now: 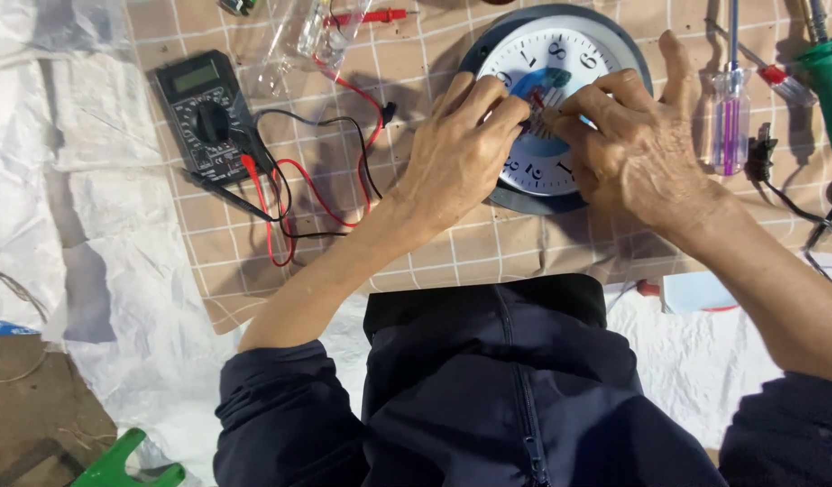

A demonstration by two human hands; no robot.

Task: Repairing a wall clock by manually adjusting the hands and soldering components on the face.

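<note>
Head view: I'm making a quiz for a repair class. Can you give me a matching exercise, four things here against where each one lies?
Things:
1. Clock
2. Multimeter
3. Screwdriver
4. Green tool

Places:
A. At the far right edge
B. Under both hands, left hand and right hand
C. Left on the checked cloth, with red and black leads
D. Just right of the clock, clear purple handle

Pairs: 1-B, 2-C, 3-D, 4-A
</note>
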